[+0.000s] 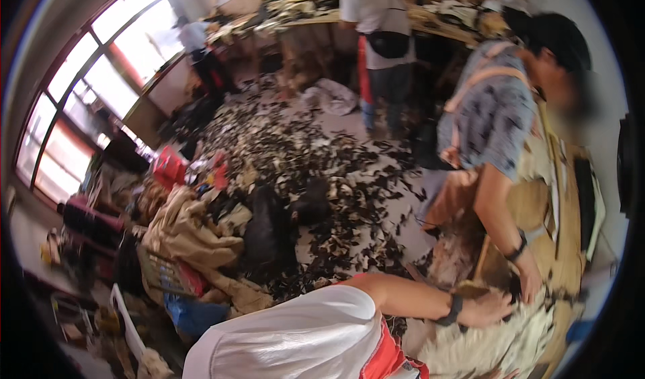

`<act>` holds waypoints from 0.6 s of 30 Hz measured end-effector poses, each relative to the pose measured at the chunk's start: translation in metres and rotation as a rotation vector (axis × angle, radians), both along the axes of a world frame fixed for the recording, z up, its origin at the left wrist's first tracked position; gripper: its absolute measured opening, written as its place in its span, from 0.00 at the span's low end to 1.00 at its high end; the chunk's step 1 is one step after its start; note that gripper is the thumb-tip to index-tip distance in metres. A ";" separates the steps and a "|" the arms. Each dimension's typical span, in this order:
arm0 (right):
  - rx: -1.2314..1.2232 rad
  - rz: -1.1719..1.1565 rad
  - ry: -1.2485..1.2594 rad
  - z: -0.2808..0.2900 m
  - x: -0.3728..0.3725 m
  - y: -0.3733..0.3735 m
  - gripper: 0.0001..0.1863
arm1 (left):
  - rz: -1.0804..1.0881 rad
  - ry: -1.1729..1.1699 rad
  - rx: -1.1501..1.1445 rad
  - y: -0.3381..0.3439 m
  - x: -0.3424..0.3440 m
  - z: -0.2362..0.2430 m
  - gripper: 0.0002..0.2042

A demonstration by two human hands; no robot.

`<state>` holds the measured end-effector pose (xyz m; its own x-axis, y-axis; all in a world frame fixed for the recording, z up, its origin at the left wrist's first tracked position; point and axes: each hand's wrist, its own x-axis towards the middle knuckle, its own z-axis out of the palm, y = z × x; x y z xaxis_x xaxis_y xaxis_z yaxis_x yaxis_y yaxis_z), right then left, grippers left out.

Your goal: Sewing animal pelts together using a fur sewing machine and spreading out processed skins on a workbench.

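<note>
My left arm, in a white sleeve with a dark wristband, reaches across to the right. My left hand (485, 310) rests at the far edge of a pale, streaked hide (487, 349) on the wooden bench (568, 244). Its fingers are curled; what they pinch is hidden. Just beyond them, a co-worker's hand (529, 278) with a dark wristband bends down to the same edge, near a small dark piece (515, 287). Of my right hand (502, 374), only what look like fingertips show at the bottom rim, on the hide; their grip cannot be made out.
Dark and pale scraps (336, 177) cover the floor. A co-worker in a patterned shirt (487, 103) leans over the bench; another person (379, 29) stands at a long table farther back. Beige cloth (191, 228), a dark sack (269, 224) and a red bag (168, 169) are heaped left.
</note>
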<state>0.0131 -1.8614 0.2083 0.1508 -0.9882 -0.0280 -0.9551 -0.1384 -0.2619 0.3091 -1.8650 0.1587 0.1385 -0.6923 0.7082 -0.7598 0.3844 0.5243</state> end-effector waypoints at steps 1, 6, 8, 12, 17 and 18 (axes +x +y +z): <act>-0.158 0.076 0.078 -0.015 0.005 -0.008 0.40 | -0.104 0.180 0.192 0.001 -0.004 -0.001 0.09; -0.032 0.242 0.237 0.008 0.101 0.012 0.41 | -0.272 0.590 0.349 0.018 0.035 -0.057 0.25; -0.091 0.248 0.358 -0.001 0.086 0.013 0.38 | -0.449 0.715 0.564 0.034 0.040 -0.035 0.25; -0.496 0.459 0.713 -0.017 0.069 0.006 0.32 | -0.605 0.562 0.823 0.047 0.044 -0.018 0.27; -0.526 0.438 0.681 -0.014 0.081 0.018 0.31 | -0.465 0.448 0.646 0.058 0.031 -0.022 0.24; -0.530 0.432 0.702 -0.012 0.080 0.022 0.32 | -0.444 0.420 0.601 0.059 0.024 -0.024 0.24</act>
<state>0.0933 -1.8395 0.1964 0.6213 -0.7621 0.1821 -0.7095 -0.4485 0.5435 0.3328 -1.8056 0.1348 -0.0656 -0.9859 0.1541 -0.3015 0.1668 0.9388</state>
